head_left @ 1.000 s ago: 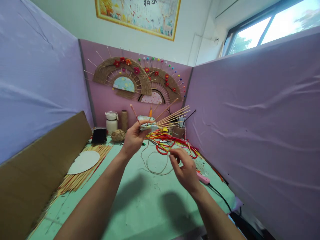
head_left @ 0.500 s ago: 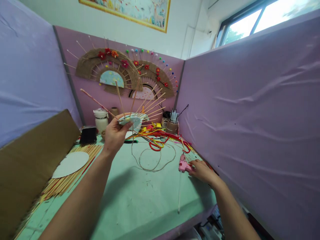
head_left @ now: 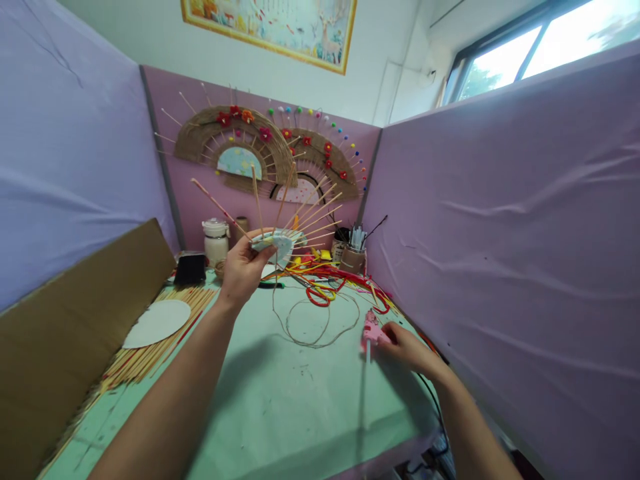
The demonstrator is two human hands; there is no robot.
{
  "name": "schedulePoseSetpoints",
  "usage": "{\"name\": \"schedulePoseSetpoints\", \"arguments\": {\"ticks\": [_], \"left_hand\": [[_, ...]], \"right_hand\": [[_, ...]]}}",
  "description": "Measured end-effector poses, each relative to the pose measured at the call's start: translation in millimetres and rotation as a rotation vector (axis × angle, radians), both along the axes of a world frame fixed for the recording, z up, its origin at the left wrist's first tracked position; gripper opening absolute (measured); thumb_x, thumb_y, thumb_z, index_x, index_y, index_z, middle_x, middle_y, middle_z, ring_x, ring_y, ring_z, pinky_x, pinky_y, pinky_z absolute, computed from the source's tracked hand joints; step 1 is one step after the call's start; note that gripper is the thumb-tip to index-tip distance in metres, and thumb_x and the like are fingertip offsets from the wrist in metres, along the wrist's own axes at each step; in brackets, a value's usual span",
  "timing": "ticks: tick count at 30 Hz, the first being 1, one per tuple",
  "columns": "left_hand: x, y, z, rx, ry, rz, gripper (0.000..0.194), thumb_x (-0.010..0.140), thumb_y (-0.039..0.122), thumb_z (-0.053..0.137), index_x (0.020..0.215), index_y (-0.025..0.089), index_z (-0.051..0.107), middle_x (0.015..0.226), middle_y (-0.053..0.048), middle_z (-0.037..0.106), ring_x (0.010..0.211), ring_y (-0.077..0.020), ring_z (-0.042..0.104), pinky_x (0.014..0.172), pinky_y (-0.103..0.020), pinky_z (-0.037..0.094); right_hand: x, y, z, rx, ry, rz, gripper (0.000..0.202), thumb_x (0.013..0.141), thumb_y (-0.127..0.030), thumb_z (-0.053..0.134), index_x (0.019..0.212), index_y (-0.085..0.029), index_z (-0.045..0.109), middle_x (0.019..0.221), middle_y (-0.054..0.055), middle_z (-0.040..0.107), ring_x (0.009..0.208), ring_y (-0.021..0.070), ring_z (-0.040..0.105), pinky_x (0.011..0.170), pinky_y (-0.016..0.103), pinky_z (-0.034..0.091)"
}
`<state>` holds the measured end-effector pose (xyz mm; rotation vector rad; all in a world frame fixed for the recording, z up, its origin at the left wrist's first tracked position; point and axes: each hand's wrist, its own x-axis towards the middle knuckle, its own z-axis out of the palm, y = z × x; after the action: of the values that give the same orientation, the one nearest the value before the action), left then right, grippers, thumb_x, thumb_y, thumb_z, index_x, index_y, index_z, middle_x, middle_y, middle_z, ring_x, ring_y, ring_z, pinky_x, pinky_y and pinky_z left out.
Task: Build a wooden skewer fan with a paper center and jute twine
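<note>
My left hand (head_left: 246, 268) pinches the edge of a pale patterned half-round piece (head_left: 281, 248), thumb in front. Thin wooden sticks (head_left: 314, 217) fan out from this piece, and one at the left is reddish. A strand of twine (head_left: 311, 345) hangs from it and curls in loops on the table. At the right, my right hand (head_left: 404, 345) has its fingers closed round the handle of a pink glue gun (head_left: 372, 331). A pale glue stick (head_left: 369, 351) protrudes from the gun's back, partly blurred. The gun is low over the table.
Red and yellow fuzzy stems (head_left: 327, 275) lie behind the twine. Bundled sticks (head_left: 131, 365) under a white oval (head_left: 159, 323) lie left, beside a cardboard sheet (head_left: 85, 333). A white-lidded jar (head_left: 216, 243) and a brush pot (head_left: 354, 259) stand at the back. Purple partitions (head_left: 505, 220) enclose the table.
The whole view has shifted, so the scene sits further right and slightly lower. The glue gun has turned, and its glue stick now looks shorter and blurred. Both hands keep their hold.
</note>
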<state>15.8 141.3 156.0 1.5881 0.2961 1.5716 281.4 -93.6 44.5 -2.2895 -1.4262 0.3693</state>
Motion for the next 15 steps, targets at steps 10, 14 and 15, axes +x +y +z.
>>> {"name": "schedulePoseSetpoints", "arguments": {"ticks": [10,14,15], "left_hand": [[2.4,-2.7,-1.1,0.018,0.036,-0.022,0.036,0.069,0.032,0.077,0.100,0.014,0.070,0.097,-0.007,0.074,0.090,-0.0195,0.068,0.087,-0.033,0.053],[6.8,-4.0,-6.9,0.035,0.087,-0.053,0.038,0.071,0.035,0.076,0.103,0.016,0.071,0.100,-0.008,0.074,0.092,-0.0208,0.068,0.088,-0.034,0.054],[7.8,-4.7,-8.4,0.037,0.102,-0.062,0.039,0.071,0.035,0.077,0.105,0.016,0.071,0.101,-0.008,0.074,0.092,-0.0211,0.068,0.087,-0.034,0.054]], "right_hand": [[-77.0,4.5,49.0,0.778,0.952,0.165,0.036,0.086,-0.050,0.057,0.095,-0.017,0.068,0.081,0.007,0.065,0.066,0.0157,0.055,0.058,0.027,0.044],[-110.3,15.3,61.9,0.853,0.942,0.219,0.037,0.088,-0.052,0.056,0.088,-0.017,0.069,0.071,0.005,0.062,0.057,0.0124,0.049,0.049,0.024,0.039],[-116.2,18.7,65.2,0.869,0.912,0.235,0.039,0.089,-0.053,0.055,0.087,-0.017,0.069,0.069,0.004,0.061,0.056,0.0122,0.049,0.048,0.024,0.039]]}}
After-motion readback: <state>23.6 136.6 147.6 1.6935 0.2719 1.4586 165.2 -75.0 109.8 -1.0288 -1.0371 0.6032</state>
